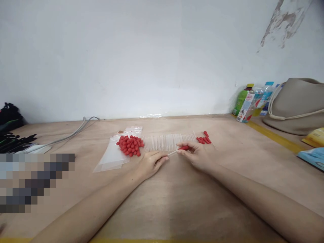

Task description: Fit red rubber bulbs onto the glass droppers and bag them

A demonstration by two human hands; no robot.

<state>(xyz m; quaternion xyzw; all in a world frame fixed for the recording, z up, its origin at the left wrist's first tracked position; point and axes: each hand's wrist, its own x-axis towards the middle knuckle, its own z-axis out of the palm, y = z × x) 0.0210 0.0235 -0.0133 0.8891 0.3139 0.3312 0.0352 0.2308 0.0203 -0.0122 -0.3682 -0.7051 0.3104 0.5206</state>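
Tube [173, 153] spans the gap between the left and right fingers, with a red bulb [184, 147] at its right end; how deep it sits there I cannot tell. The left hand [150, 163] pinches the tube's free end; the right hand [199, 157] pinches the bulb between thumb and fingers. The tube is probably light, stiff, slick and maybe brittle, best held close to the bulb; the bulb looks soft and squeezable, best taken round its middle. Their long axis runs crosswise, bulb end rightward and slightly farther away. More tubes [165, 143] lie just beyond the fingers.
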